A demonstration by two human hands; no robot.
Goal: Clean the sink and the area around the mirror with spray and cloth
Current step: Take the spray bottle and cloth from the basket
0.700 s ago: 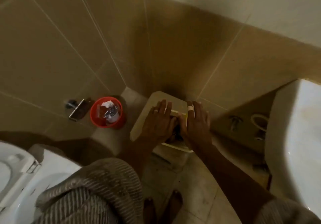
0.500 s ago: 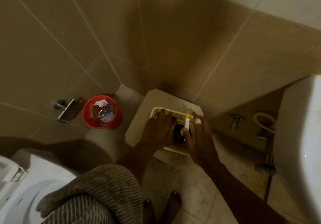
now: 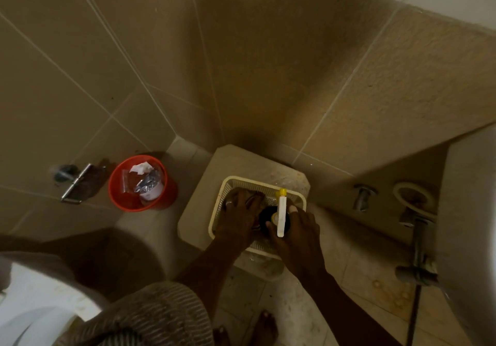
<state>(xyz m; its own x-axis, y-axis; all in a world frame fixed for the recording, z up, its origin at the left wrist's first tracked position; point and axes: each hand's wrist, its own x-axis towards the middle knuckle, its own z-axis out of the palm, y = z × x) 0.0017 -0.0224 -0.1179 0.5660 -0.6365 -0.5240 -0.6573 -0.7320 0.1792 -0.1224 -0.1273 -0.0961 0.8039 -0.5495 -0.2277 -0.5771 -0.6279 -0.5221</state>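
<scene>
A cream plastic basket (image 3: 236, 180) sits on a beige stool (image 3: 241, 160) in the tiled corner. My left hand (image 3: 239, 216) reaches into the basket, fingers curled over a dark crumpled cloth (image 3: 256, 199); I cannot tell whether it grips the cloth. My right hand (image 3: 300, 235) is wrapped around a dark spray bottle with a white head and yellow nozzle (image 3: 281, 214), which stands upright in the basket. The white sink (image 3: 467, 211) fills the right edge. No mirror is in view.
A red bin (image 3: 120, 184) with rubbish stands left of the stool. A toilet (image 3: 35, 300) is at lower left, with a metal paper holder (image 3: 75, 184) on the wall. Wall valves (image 3: 362, 195) and a hose (image 3: 418, 238) sit under the sink. My bare feet (image 3: 265, 324) are below.
Both hands went from lying over the basket to reaching down into it. My right hand closed round the spray bottle, whose white and yellow head now shows. The view shifted slightly left.
</scene>
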